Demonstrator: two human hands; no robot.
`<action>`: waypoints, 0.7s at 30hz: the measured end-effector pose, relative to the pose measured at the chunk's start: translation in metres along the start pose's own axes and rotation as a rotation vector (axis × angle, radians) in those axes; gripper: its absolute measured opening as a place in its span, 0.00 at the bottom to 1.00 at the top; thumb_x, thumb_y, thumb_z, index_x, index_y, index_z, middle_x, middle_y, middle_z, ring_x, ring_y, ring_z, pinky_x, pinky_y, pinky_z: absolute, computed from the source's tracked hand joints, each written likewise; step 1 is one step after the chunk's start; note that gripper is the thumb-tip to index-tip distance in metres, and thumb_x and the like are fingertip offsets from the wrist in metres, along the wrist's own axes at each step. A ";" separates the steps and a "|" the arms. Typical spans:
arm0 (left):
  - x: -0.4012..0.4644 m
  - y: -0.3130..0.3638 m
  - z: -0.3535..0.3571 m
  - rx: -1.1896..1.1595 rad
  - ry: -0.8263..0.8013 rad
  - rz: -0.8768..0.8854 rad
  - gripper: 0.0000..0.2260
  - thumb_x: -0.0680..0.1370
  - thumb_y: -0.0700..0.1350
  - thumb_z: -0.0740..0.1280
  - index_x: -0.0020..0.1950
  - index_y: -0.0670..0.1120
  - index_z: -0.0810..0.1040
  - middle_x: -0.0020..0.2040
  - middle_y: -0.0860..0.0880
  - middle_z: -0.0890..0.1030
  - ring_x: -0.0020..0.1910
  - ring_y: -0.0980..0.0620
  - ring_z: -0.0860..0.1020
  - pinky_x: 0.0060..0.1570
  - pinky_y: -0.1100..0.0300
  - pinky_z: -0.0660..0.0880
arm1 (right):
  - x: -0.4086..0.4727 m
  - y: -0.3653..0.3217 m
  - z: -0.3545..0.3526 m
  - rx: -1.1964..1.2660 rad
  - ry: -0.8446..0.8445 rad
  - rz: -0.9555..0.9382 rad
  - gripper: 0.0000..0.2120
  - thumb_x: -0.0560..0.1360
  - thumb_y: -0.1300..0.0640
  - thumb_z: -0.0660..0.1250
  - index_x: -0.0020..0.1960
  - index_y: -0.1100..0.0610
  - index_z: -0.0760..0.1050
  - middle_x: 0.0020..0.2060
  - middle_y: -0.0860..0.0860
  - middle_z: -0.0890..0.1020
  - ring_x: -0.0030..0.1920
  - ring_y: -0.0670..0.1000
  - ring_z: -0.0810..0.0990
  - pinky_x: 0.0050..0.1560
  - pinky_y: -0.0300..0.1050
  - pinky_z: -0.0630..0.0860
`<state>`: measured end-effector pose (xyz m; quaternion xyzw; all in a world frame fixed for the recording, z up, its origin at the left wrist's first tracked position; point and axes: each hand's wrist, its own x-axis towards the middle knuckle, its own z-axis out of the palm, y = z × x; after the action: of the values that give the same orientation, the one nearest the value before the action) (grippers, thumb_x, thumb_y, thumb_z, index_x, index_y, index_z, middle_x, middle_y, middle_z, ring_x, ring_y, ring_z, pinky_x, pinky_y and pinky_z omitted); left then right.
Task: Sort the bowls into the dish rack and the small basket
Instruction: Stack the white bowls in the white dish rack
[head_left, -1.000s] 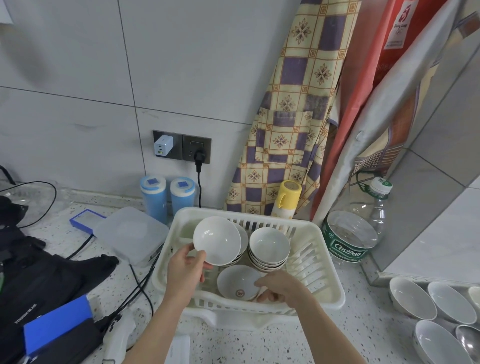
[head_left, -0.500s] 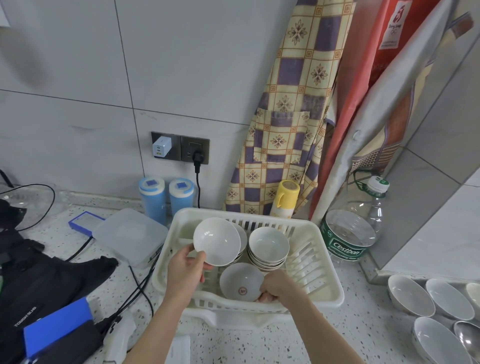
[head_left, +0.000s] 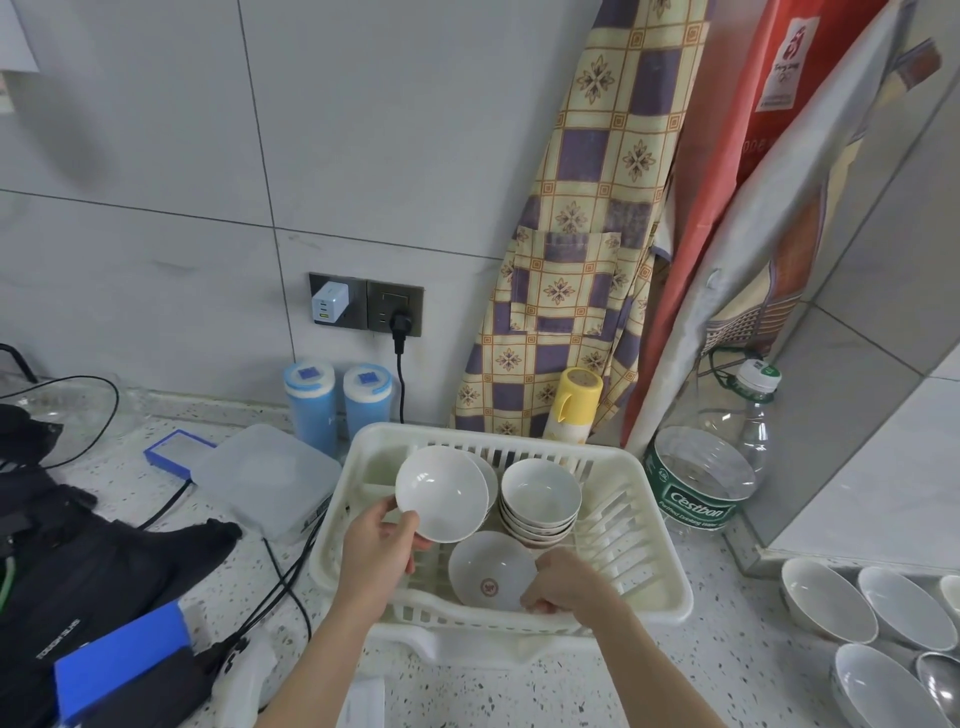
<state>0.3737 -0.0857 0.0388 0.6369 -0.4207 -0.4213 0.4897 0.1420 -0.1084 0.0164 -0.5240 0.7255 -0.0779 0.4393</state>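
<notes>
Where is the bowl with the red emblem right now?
In the head view, the bowl with the red emblem sits tilted at the front of the white dish rack, just before the stack of bowls, gripped by the right hand.

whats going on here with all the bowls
A person is loading white bowls into a cream dish rack. The left hand holds a tilted bowl by its rim; the right hand grips the bowl with a red mark. A stack of bowls stands behind it, with more bowls on the counter at right.
</notes>
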 end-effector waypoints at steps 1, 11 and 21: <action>0.000 0.000 0.000 0.008 -0.010 -0.006 0.13 0.78 0.41 0.65 0.62 0.47 0.78 0.33 0.48 0.85 0.19 0.59 0.72 0.22 0.70 0.71 | -0.001 0.000 -0.003 -0.001 -0.030 0.006 0.15 0.65 0.69 0.71 0.51 0.60 0.78 0.23 0.51 0.75 0.23 0.47 0.72 0.31 0.39 0.69; -0.002 0.004 -0.003 0.087 -0.170 -0.037 0.10 0.78 0.39 0.64 0.55 0.51 0.78 0.32 0.46 0.85 0.19 0.58 0.71 0.22 0.66 0.70 | 0.003 0.003 0.005 -0.259 0.022 -0.114 0.32 0.68 0.59 0.75 0.70 0.55 0.71 0.63 0.52 0.78 0.63 0.53 0.76 0.57 0.43 0.74; -0.001 0.008 -0.004 0.187 -0.307 -0.084 0.08 0.78 0.41 0.63 0.53 0.49 0.79 0.33 0.46 0.85 0.21 0.54 0.72 0.27 0.63 0.71 | -0.003 0.009 0.007 -0.152 0.174 -0.092 0.32 0.68 0.54 0.74 0.69 0.58 0.70 0.58 0.53 0.80 0.60 0.52 0.78 0.53 0.42 0.74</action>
<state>0.3760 -0.0853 0.0477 0.6248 -0.5008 -0.4929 0.3403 0.1411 -0.0995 0.0091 -0.5796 0.7399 -0.0880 0.3299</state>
